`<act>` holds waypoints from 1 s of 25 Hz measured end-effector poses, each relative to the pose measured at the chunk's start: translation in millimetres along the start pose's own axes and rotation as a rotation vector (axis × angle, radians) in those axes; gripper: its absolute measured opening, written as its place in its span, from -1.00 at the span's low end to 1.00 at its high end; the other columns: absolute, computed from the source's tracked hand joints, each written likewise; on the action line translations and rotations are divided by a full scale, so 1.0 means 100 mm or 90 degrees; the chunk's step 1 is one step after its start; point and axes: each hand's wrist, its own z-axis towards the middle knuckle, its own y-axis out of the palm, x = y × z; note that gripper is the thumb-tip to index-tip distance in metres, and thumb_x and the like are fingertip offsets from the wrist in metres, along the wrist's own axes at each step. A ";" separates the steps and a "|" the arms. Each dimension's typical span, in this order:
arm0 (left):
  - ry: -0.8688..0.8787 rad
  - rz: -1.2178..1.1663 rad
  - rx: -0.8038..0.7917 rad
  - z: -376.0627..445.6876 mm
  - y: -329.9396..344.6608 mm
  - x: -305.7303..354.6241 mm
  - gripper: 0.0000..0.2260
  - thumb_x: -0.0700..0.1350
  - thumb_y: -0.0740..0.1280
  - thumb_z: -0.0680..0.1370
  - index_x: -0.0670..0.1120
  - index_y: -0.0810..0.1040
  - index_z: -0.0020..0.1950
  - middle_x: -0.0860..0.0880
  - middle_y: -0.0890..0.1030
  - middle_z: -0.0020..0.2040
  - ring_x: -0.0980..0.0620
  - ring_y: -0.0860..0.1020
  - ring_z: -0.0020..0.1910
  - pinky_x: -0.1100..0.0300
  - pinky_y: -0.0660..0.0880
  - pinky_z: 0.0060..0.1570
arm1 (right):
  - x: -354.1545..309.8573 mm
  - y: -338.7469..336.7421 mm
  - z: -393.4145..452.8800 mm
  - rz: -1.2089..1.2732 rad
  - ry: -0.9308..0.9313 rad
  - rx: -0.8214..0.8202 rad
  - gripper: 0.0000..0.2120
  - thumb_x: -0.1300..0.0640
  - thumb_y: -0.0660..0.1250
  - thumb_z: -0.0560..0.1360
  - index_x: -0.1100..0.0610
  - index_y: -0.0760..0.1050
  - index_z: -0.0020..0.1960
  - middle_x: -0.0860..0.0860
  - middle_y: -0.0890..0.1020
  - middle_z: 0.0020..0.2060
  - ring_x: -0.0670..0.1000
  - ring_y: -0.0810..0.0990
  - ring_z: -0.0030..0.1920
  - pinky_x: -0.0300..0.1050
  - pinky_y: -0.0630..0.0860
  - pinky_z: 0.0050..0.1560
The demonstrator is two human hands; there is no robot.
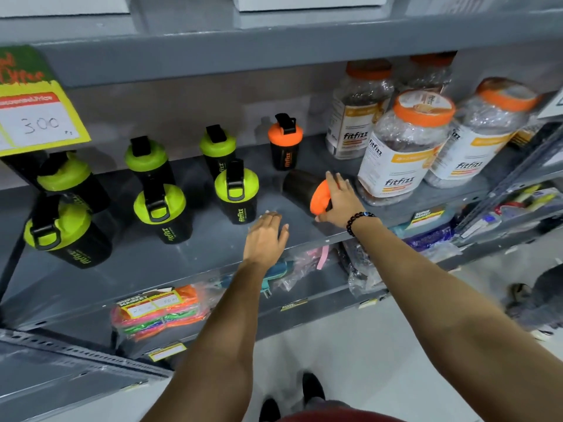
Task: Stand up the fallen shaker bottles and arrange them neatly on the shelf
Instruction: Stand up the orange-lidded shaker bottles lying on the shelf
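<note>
A black shaker bottle with an orange lid [304,190] lies on its side on the grey shelf [170,263], lid toward me. My right hand [341,202] is wrapped over that lid. My left hand [265,236] hovers flat and empty just left of it, near the shelf's front edge. Another orange-lidded shaker [285,144] stands upright behind. Several green-lidded black shakers stand upright to the left, among them the shaker [236,193] nearest the fallen one, the middle front shaker [163,213] and the far left front shaker [65,236].
Large clear fitfizz jars with orange lids [402,150] crowd the shelf's right side, close beside the fallen bottle. A yellow price tag reading 300 [39,123] hangs at upper left. Packaged goods [155,312] fill the shelf below. My shoes show on the white floor.
</note>
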 end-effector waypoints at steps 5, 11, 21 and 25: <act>-0.055 0.060 -0.077 0.34 0.25 0.08 -0.48 0.02 0.11 0.61 -0.24 0.12 0.47 -0.23 0.17 0.52 -0.15 0.07 0.53 0.03 -0.02 0.52 | 0.15 -0.15 0.15 0.048 -0.121 0.027 -0.12 0.14 0.50 0.29 0.06 0.12 0.50 0.16 0.26 0.42 0.22 0.25 0.42 0.05 0.26 0.42; -0.102 0.085 -0.108 0.39 0.37 0.07 -0.41 0.10 0.05 0.61 -0.21 -0.01 0.50 -0.20 0.02 0.56 -0.11 -0.07 0.55 0.05 -0.15 0.53 | -0.30 -0.77 0.54 -0.036 -0.234 -0.084 -0.32 0.14 0.46 0.29 -0.01 0.36 0.38 0.14 0.42 0.28 0.13 0.43 0.28 -0.11 0.38 0.25; -0.109 0.097 -0.113 0.40 0.36 0.08 -0.40 0.12 0.04 0.61 -0.20 -0.01 0.51 -0.18 0.02 0.56 -0.09 -0.07 0.55 0.09 -0.16 0.52 | -0.53 -0.79 0.84 -0.118 -0.160 -0.005 -0.52 -0.20 0.27 0.43 0.11 0.51 0.18 0.16 0.59 0.14 0.20 0.55 0.11 -0.09 0.43 -0.08; -0.110 0.104 -0.121 0.40 0.35 0.09 -0.40 0.13 0.02 0.61 -0.19 -0.02 0.51 -0.17 0.01 0.56 -0.08 -0.07 0.55 0.09 -0.16 0.52 | -0.51 -0.79 0.84 -0.115 -0.103 0.021 -0.46 -0.28 0.30 0.34 0.13 0.53 0.08 0.15 0.63 0.05 0.18 0.58 0.02 -0.11 0.37 -0.16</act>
